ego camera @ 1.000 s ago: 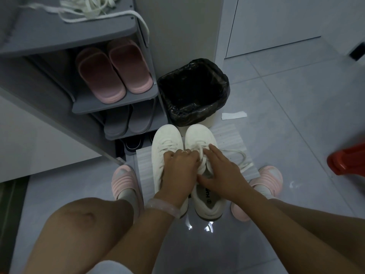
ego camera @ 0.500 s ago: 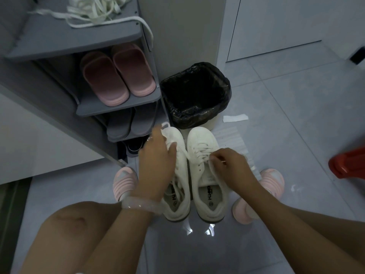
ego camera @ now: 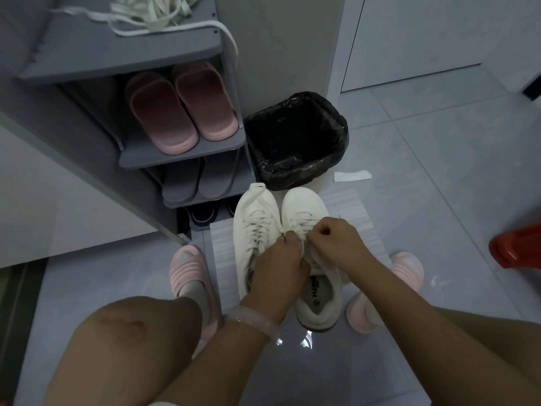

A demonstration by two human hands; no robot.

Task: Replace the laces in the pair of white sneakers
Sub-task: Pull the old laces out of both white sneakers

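Your two white sneakers sit side by side in the middle of the frame, toes pointing up toward the top. The left sneaker point(ego camera: 254, 230) has its lace point(ego camera: 256, 227) threaded, and one loose end lies over its toe. The right sneaker point(ego camera: 313, 259) is the one you are working on. Its lace point(ego camera: 298, 227) crosses the front, and the inside of the heel shows a dark printed label.

Your left hand point(ego camera: 278, 268) is over the gap between the two shoes. Its fingers are curled and pinch the right sneaker's lace near the top of the tongue. Your right hand point(ego camera: 336, 238) is just beside it, touching it, over the right sneaker. Its fingers are curled tight too, pinching the same lace. A pale bracelet point(ego camera: 253, 319) is on your left wrist.

Both shoes stand on a white ribbed mat point(ego camera: 222, 253) on the gray tile floor point(ego camera: 439, 200). Your feet in pink slippers point(ego camera: 190, 271) are on either side of the mat.

Just above the shoes is a bin with a black bag point(ego camera: 295, 142). A small white paper scrap point(ego camera: 352, 176) lies on the floor to its right. In the upper left of the frame is a gray shoe rack point(ego camera: 131, 48). A heap of white laces point(ego camera: 152, 13) lies on its top shelf, one end hanging over the edge. Pink slides point(ego camera: 181, 106) are on the next shelf down and gray slides point(ego camera: 199, 180) below them. A red thing point(ego camera: 518, 247) is at the right edge.
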